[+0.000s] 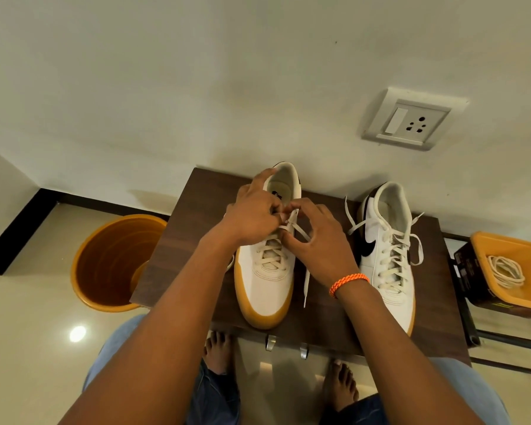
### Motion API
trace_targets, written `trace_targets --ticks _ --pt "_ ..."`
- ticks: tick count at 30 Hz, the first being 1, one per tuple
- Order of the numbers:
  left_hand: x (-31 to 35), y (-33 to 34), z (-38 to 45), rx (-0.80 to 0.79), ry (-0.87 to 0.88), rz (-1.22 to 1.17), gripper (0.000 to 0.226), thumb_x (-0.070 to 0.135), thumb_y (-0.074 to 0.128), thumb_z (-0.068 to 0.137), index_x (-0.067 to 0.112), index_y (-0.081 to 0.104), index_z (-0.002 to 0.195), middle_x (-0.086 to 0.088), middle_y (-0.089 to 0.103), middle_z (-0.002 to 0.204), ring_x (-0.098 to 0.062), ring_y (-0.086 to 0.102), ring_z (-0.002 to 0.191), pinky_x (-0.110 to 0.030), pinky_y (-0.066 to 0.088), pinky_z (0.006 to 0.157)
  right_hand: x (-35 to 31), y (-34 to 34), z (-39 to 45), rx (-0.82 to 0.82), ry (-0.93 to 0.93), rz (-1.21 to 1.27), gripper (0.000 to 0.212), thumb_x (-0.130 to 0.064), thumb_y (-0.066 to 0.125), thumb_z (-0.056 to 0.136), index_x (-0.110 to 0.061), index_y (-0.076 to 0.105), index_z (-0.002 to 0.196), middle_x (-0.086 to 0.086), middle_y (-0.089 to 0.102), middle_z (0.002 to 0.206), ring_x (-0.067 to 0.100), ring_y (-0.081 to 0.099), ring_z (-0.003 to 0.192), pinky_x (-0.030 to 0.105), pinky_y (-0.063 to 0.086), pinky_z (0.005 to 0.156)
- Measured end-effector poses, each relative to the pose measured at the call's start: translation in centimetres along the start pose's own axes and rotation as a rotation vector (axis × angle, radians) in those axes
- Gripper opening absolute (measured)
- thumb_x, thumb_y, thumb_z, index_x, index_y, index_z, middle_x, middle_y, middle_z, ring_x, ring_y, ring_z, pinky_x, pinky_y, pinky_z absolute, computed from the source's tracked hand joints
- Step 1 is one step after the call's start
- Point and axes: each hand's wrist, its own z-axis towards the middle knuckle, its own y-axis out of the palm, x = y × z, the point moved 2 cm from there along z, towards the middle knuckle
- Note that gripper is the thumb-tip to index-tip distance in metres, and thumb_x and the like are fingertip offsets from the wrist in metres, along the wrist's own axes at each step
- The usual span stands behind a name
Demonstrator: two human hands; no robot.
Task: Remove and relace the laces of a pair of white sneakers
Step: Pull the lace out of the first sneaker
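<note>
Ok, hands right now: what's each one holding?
Left hand: fingers curled, pinching the lace at the top of the left sneaker.
Right hand: fingers curled, pinching the same lace.

No legible words or numbers anywhere.

Right sneaker: black swoosh logo on the side panel facing the left sneaker. Mark only, no lettering with it.

Left sneaker: small dark print on the insole at the heel, partly covered by the left hand. Shape unclear, cannot be read.

Dark box beside the worktop, under the orange tub: pale printed lines on its side and faint yellowish marks lower down. Too small and blurred to read.
</note>
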Motion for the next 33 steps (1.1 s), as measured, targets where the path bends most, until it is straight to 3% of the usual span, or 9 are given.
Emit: trace_targets --ticks 3,8,12,16,20,25,28,31,33 --pt "0.0 -0.6 0.1 -0.002 -0.038 -0.196 0.017 0.019 0.065 0.102 0.022 0.076 0.090 0.019 0.016 0.169 -0.025 0.026 0.151 -0.051 0.034 0.118 0.0 -0.1 0.0 0.002 0.005 -0.033 0.044 -0.046 0.073 0.089 -0.047 0.052 0.128 -0.010 0.053 0.116 0.010 0.059 0.096 0.027 0.054 0.075" --pt "-0.9 -3.6 -0.4 0.237 -0.189 -0.843 0.026 0.015 0.054 0.108 0.016 0.064 0.131 -0.001 0.062 0.133 -0.019 0.060 0.122 -0.039 0.051 0.099 0.2 -0.1 0.0 0.005 0.008 -0.054 0.042 -0.049 0.073 0.088 -0.048 0.052 0.124 -0.011 0.054 0.114 0.007 0.059 0.091 0.024 0.052 0.071" --pt "-0.9 -3.7 -0.6 0.267 -0.044 -0.392 0.015 0.015 0.054 0.107 0.021 0.068 0.109 0.003 0.061 0.125 -0.008 0.059 0.111 -0.025 0.048 0.085 0.1 0.0 0.0 0.006 0.005 -0.039 0.042 -0.046 0.074 0.088 -0.046 0.053 0.125 -0.009 0.054 0.112 0.007 0.059 0.091 0.024 0.052 0.073" --pt "-0.3 -1.7 -0.2 0.039 0.024 -0.131 0.021 0.030 0.058 0.106 0.041 0.076 0.109 0.009 0.031 0.165 -0.024 0.029 0.152 -0.055 0.031 0.121 0.0 0.0 0.0 0.005 0.003 -0.024 0.049 -0.046 0.074 0.089 -0.047 0.051 0.132 -0.009 0.053 0.113 0.008 0.060 0.093 0.029 0.056 0.077" --pt "0.3 -0.2 -0.4 -0.082 0.023 0.065 0.021 0.028 0.065 0.101 0.031 0.078 0.118 0.015 0.005 0.174 -0.029 0.008 0.158 -0.067 0.018 0.124 0.1 -0.1 -0.1 0.006 -0.001 -0.004 0.046 -0.045 0.073 0.089 -0.046 0.052 0.131 -0.009 0.054 0.115 0.008 0.061 0.093 0.032 0.058 0.079" --pt "0.0 -0.4 -0.1 -0.005 0.020 0.005 0.008 0.026 0.074 0.094 0.027 0.082 0.092 0.017 0.022 0.169 -0.027 0.022 0.153 -0.060 0.033 0.118 0.2 0.1 0.0 0.004 -0.003 -0.044 0.049 -0.047 0.072 0.089 -0.046 0.051 0.133 -0.010 0.054 0.115 0.009 0.060 0.090 0.033 0.058 0.076" --pt "-0.2 -1.7 0.1 0.129 -0.006 -0.243 0.019 0.019 0.074 0.092 0.027 0.078 0.075 0.014 0.037 0.158 -0.018 0.042 0.140 -0.046 0.047 0.109 0.2 0.1 0.1 0.000 0.006 -0.076 0.049 -0.049 0.071 0.090 -0.047 0.049 0.133 -0.010 0.054 0.110 0.008 0.060 0.089 0.036 0.060 0.074" --pt "-0.5 -3.3 -0.2 0.318 -0.088 -0.425 0.016 0.013 0.068 0.095 0.016 0.076 0.082 0.009 0.049 0.144 -0.005 0.055 0.118 -0.028 0.047 0.095 0.2 0.1 0.1 -0.008 -0.006 -0.075 0.046 -0.049 0.070 0.089 -0.049 0.049 0.130 -0.011 0.057 0.102 0.008 0.060 0.089 0.039 0.060 0.074" --pt "-0.9 -4.0 -0.4 0.448 -0.135 -0.477 0.014 0.013 0.069 0.094 0.019 0.070 0.082 0.004 0.059 0.125 -0.003 0.057 0.098 -0.029 0.050 0.083 0.2 0.0 0.0 -0.020 -0.007 -0.059 0.042 -0.047 0.071 0.090 -0.049 0.050 0.127 -0.010 0.060 0.091 0.009 0.061 0.082 0.042 0.060 0.072"
